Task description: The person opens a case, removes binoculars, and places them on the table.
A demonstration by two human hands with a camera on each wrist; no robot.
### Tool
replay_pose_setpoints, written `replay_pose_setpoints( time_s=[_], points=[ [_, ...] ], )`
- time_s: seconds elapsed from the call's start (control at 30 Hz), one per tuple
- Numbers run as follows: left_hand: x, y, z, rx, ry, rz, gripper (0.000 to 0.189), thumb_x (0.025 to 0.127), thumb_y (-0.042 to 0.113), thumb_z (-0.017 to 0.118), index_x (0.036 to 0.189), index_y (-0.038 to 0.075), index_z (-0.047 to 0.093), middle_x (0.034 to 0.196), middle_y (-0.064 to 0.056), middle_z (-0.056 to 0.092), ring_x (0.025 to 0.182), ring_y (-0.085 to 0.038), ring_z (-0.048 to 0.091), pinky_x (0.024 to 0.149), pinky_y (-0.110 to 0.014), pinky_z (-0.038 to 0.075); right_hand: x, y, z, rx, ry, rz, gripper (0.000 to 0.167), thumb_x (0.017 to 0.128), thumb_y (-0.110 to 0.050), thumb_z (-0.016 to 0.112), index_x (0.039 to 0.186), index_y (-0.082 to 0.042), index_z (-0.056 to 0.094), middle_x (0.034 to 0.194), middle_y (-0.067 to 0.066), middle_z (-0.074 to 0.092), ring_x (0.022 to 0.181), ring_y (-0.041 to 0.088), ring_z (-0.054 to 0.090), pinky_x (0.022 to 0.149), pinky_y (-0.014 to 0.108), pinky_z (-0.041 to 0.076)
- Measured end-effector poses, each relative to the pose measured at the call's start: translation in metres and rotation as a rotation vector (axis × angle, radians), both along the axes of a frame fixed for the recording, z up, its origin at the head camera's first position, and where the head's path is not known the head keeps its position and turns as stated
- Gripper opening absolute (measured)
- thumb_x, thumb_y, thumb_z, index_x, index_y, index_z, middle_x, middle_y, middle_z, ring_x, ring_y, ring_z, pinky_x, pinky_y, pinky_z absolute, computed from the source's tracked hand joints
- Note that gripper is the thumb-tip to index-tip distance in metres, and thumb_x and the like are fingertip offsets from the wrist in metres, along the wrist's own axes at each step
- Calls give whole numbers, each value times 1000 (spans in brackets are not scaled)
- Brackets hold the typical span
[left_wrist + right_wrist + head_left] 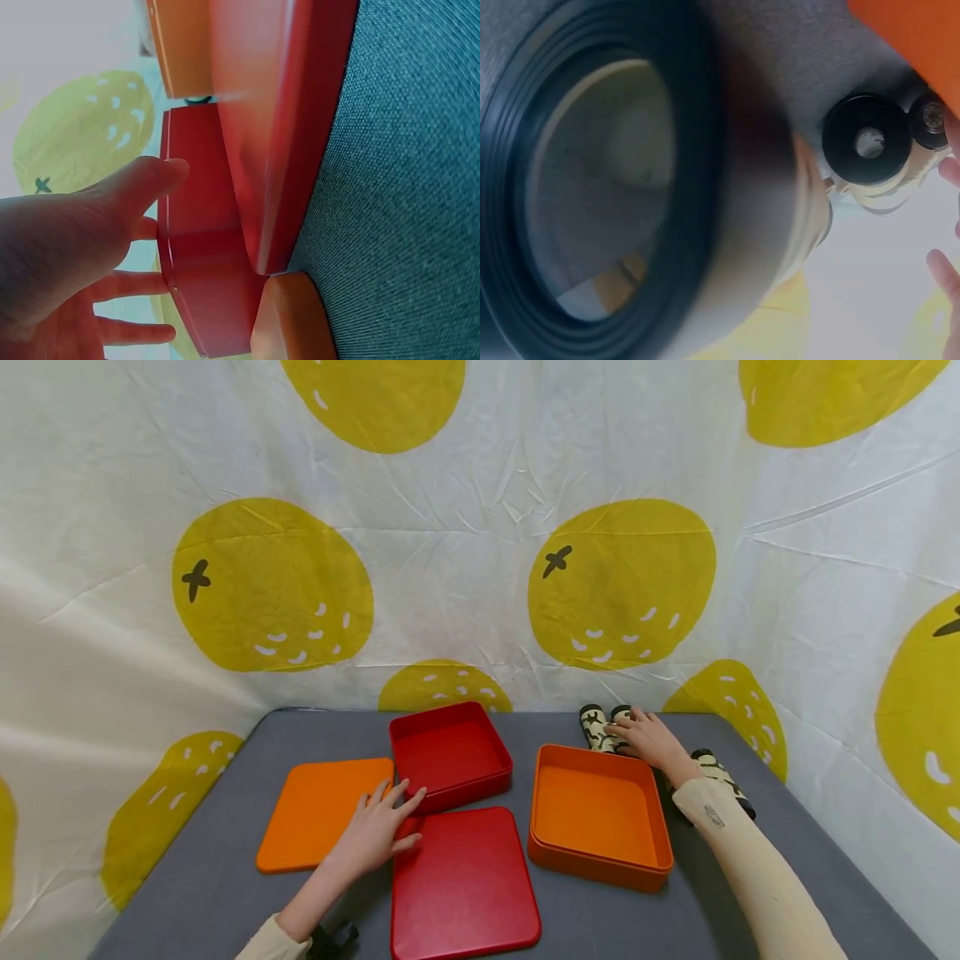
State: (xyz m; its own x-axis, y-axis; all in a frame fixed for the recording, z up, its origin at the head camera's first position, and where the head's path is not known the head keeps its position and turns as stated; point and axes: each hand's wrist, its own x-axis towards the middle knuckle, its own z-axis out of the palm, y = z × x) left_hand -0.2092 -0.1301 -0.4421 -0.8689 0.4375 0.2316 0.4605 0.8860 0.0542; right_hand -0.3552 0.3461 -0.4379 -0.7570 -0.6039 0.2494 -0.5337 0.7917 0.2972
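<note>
My left hand (378,827) is at the near left corner of the red box (450,752), fingers spread and fairly straight. Its thumb lies over the flat red lid (465,885); whether it touches is unclear. In the left wrist view, the thumb (161,176) overlaps the red box's wall. Behind the orange box (596,810), my right hand (648,739) reaches over two camouflage-patterned tubes with black ends (596,727), fingers extended and partly covering one. Another such tube (723,777) lies right of the wrist. A glass lens (600,172) in a black ring fills the right wrist view's left side.
An orange lid (322,810) lies flat left of the red box. The grey table (202,860) ends at a white cloth (450,577) printed with yellow fruit, which hangs behind and at both sides. Both boxes stand uncovered, their walls raised above the table.
</note>
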Motion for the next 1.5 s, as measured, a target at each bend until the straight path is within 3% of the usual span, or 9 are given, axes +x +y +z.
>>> replay_pose_setpoints(
  time_s=[0.27,0.53,0.83,1.1,1.27,1.5],
  points=[
    [0,-5,-1,62,-41,-11,61,77,41,65,131,20,46,135,-13,43,121,-42,37,89,-59,36,5,-5,7,-53,60,-7,35,77,-18,67,111,-11,63,99,6,63,84,27,42,64,38,40],
    [4,-10,-1,91,-20,-33,56,80,38,62,130,19,47,137,-11,42,123,-43,36,86,-58,38,20,-12,21,-142,76,4,30,77,-16,67,107,-9,65,91,7,62,79,24,40,60,32,35],
    [17,-16,8,143,-48,-33,56,82,38,60,132,22,44,140,-6,40,127,-38,33,91,-59,34,56,-20,38,-318,-46,-62,34,82,-19,62,113,-4,61,101,14,64,81,26,42,63,35,37],
    [28,-18,19,212,-50,-43,50,86,35,55,133,24,42,141,-1,38,130,-33,30,94,-58,31,89,-19,39,-408,-91,-97,37,84,-18,59,118,-3,57,99,12,65,84,23,44,67,34,37],
    [33,-20,26,269,-47,-69,47,89,36,50,134,23,42,141,0,38,131,-30,30,97,-57,30,110,-14,40,-451,-92,-90,38,85,-18,59,119,-3,55,102,12,63,88,23,45,69,36,40],
    [43,-17,28,296,-56,-76,47,90,38,47,134,22,42,143,2,35,133,-29,28,98,-57,29,145,-19,37,-487,-32,-96,42,81,-17,63,119,-3,54,108,15,59,94,28,49,78,48,42]
  ],
)
